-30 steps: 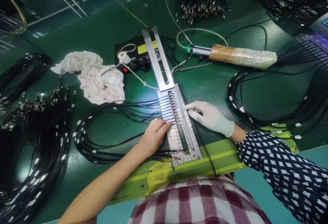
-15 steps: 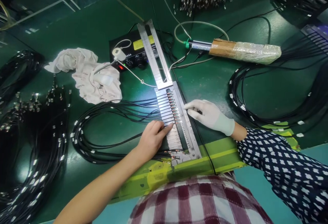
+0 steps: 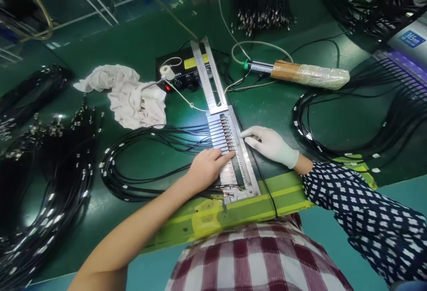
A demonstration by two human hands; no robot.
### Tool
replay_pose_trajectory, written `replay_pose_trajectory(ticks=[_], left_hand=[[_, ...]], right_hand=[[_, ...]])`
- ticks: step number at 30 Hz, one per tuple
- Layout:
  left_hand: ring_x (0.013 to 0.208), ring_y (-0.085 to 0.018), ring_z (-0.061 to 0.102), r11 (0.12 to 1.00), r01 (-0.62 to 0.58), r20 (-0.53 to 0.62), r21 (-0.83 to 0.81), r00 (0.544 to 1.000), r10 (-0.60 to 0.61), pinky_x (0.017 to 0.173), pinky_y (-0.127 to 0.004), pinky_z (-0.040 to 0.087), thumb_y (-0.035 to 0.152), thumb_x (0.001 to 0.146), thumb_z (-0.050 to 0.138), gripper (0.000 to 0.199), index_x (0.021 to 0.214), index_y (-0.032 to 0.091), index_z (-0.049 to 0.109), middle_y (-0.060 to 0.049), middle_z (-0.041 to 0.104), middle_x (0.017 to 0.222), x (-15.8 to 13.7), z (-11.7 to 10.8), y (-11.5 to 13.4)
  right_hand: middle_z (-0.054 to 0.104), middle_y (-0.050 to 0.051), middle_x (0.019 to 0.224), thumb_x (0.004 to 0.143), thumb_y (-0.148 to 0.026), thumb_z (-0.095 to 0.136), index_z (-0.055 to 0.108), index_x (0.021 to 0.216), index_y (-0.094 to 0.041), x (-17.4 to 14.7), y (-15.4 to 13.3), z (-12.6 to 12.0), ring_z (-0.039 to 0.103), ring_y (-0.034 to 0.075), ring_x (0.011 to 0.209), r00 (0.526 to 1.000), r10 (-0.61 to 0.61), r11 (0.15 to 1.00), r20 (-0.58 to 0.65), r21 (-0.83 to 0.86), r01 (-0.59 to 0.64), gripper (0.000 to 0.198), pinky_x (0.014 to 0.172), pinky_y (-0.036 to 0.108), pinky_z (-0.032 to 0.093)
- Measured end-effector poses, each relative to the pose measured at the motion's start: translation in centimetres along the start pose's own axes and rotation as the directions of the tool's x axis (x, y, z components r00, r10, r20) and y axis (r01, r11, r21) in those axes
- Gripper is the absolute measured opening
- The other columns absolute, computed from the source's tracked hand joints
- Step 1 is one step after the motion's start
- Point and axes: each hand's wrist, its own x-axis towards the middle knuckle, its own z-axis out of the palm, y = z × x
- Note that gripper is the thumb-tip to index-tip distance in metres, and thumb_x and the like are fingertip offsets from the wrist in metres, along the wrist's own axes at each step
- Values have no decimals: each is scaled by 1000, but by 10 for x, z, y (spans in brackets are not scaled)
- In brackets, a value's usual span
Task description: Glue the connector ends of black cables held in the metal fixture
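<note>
We have a slotted metal fixture [image 3: 247,166] lying on the green surface [image 3: 273,113], with a row of cable ends [image 3: 227,131] set across it and black cables [image 3: 106,173] looping out to its left. Our bare left hand [image 3: 208,166] comes over the fixture from that side, forefinger stretched onto the near end of the row; we cannot tell whether it pinches a cable. Our gloved right hand [image 3: 273,144] rests at the fixture's right edge, thumb and forefinger slightly parted, though we cannot tell whether they grip it. From the fixture's far end, a slotted metal frame [image 3: 202,73] runs past a black control box [image 3: 182,72]. Left of the fixture, beyond the looped cables, we see a crumpled white cloth [image 3: 120,100].
</note>
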Motion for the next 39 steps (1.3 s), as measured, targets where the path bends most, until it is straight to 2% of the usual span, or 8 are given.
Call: replay_pose_trajectory(ticks=[5, 9, 16, 23, 26, 29, 34, 39], left_hand=[[90, -17, 58, 838, 176, 181, -516, 979, -94, 82, -29, 48, 28, 101, 44, 23, 109, 18, 63, -6, 64, 95, -28, -32, 9], [90, -17, 59, 779, 321, 318, -538, 934, -165, 79, -29, 50, 33, 96, 55, 15, 99, 19, 62, -5, 63, 95, -58, -43, 12], [87, -17, 59, 817, 281, 202, -503, 958, -205, 78, -29, 50, 22, 98, 51, 12, 97, 18, 62, -6, 64, 92, -77, -39, 8], [88, -13, 61, 759, 249, 62, -602, 962, -266, 77, -24, 51, 14, 94, 57, 13, 103, 20, 65, -4, 64, 94, -79, -50, 10], [85, -13, 59, 815, 211, -115, -539, 940, -320, 74, -24, 50, 11, 92, 58, 11, 99, 18, 63, -4, 62, 89, -63, -43, 12], [82, -14, 56, 915, 153, -239, -374, 937, -254, 72, -25, 48, 13, 93, 57, 6, 96, 17, 60, -3, 59, 86, -40, -26, 12], [81, -15, 55, 978, 111, -257, -174, 954, -154, 69, -26, 46, 16, 98, 48, 13, 91, 18, 59, -4, 59, 85, -16, 5, 8], [78, -17, 51, 996, 75, -283, -56, 955, -87, 68, -30, 43, 14, 98, 43, 19, 94, 18, 61, -5, 58, 83, -16, 12, 7]], right_hand=[[71, 3, 108, 97, -25, 50, 70, 110, -23, -14, -2, -2, 65, 23, 97, 999, -33, 999, 15, 1, 33, 23, 91, 40, 48], [72, 4, 109, 96, -24, 51, 70, 109, -23, -15, -2, -1, 65, 23, 99, 999, -30, 1000, 16, 10, 30, 24, 92, 40, 47], [73, 4, 109, 96, -23, 50, 71, 108, -23, -12, -3, -2, 66, 23, 98, 1000, -27, 999, 14, 29, 27, 24, 91, 40, 48], [72, 3, 110, 98, -25, 50, 70, 110, -24, -12, -2, -1, 65, 23, 99, 999, -24, 999, 29, 28, 23, 24, 90, 39, 47], [72, 3, 110, 97, -24, 50, 70, 109, -24, -12, -2, 0, 65, 23, 99, 999, -27, 999, 26, 26, 26, 24, 91, 40, 46], [72, 3, 110, 97, -24, 50, 70, 109, -24, -12, -2, 0, 65, 23, 99, 999, -27, 999, 27, 25, 26, 23, 91, 40, 46], [72, 3, 110, 97, -24, 50, 70, 109, -24, -12, -2, -1, 65, 22, 99, 999, -20, 1000, 25, 23, 20, 23, 92, 40, 46], [72, 3, 110, 98, -24, 50, 70, 109, -24, -12, -2, -1, 64, 22, 98, 999, -21, 999, 28, 26, 20, 23, 91, 39, 46]])
